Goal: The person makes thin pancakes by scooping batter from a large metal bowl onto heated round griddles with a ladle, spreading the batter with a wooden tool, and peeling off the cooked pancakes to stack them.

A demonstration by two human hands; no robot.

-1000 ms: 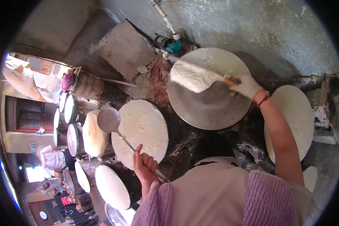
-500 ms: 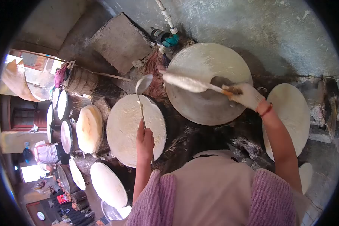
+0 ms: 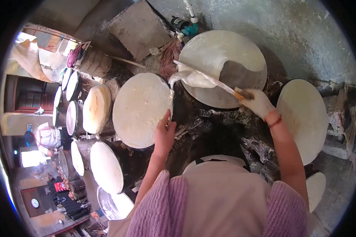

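Observation:
My right hand (image 3: 256,102), in a pale glove, grips the orange handle of a long flat scraper (image 3: 199,79) coated with white batter. The scraper lies over a large round griddle (image 3: 241,75), partly spread with batter, with a dark bare patch near the glove. My left hand (image 3: 165,133) is closed round the thin handle of a ladle (image 3: 173,81), whose bowl is seen edge-on by the scraper's far end. Beneath and beside this hand is a second round griddle (image 3: 140,110), covered with a pale layer.
Another coated griddle (image 3: 302,122) stands at the right. More round griddles, one with a yellowish sheet (image 3: 97,109), run along the left. A person in a white top (image 3: 49,137) is far left. Behind are a wall, a pipe and a leaning board (image 3: 140,29).
The ladle has moved from over the left griddle to the scraper's far end, with my left hand shifting right. The bare patch on the large griddle shows more. The whole view has shifted.

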